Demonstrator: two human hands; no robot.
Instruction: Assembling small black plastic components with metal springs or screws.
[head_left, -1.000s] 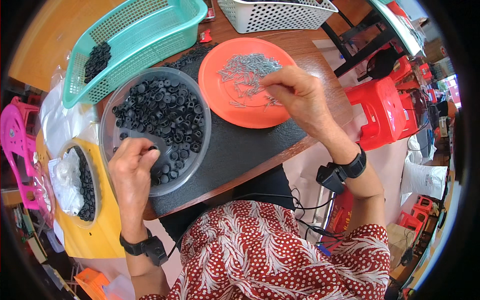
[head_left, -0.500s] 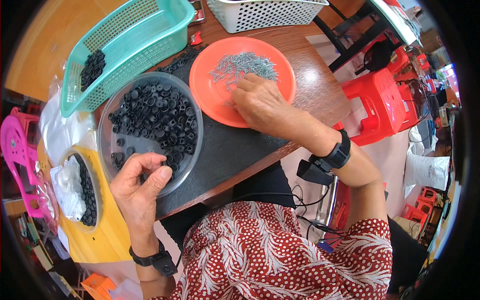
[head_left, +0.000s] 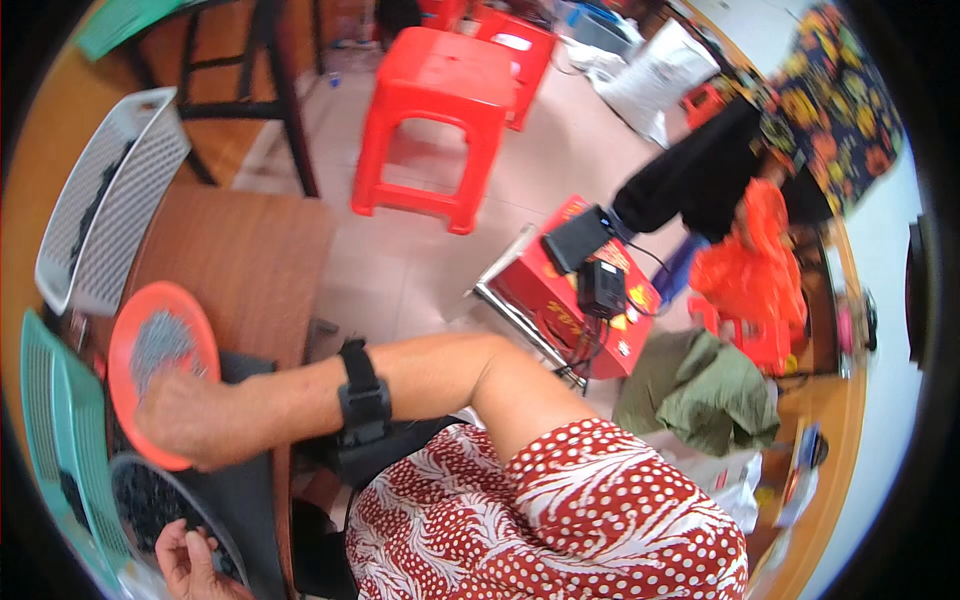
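My right hand (head_left: 184, 417) reaches into the orange plate (head_left: 203, 312), its fingers curled down beside a heap of thin silvery nails or screws (head_left: 160, 345). The back of the hand hides its fingertips and anything they pinch. At the lower left, my left hand (head_left: 192, 568) is over the near side of a clear round tub (head_left: 232, 556), thumb and forefinger pressed together on a small black plastic part, which is barely visible. Many similar black plastic parts (head_left: 150, 505) fill the tub.
A teal basket (head_left: 45, 400) and a white perforated basket (head_left: 135, 205) stand along the table's (head_left: 240, 235) left. Red stools (head_left: 440, 85) stand on the floor beyond. To the right are a red box (head_left: 560, 300) with black devices, and a person in dark trousers (head_left: 690, 165).
The view has swung to the right, so the plate, tub and both hands now appear far left. My right hand stays in the plate, my left over the tub.
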